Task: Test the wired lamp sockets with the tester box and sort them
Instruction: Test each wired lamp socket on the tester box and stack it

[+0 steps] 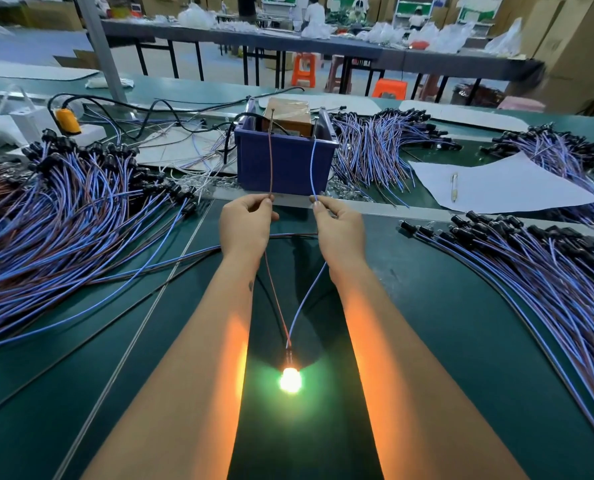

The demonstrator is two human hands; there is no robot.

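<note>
Head view: left hand (245,225) pinches the brown wire (270,157), right hand (339,226) pinches the blue wire (312,164), fingers curled on each. Both wires run up to the blue box (285,166) at the far side of the green table (444,341); the tips reach metal posts at the box rim, contact itself too small to confirm. Below the hands the wires pass under the wrists and meet at a socket (288,355) lying between the forearms, bulb (290,380) lit, glare washes out its shape. Cardboard inside the box hides whatever is in there. Big pile of wired sockets (67,202) on the left, cut off by the frame edge; another bundle (531,271) on the right, also cut off; a third behind the box (375,147). Paper sheet (496,185) with a pen (454,187) at right. Background blurred.
</note>
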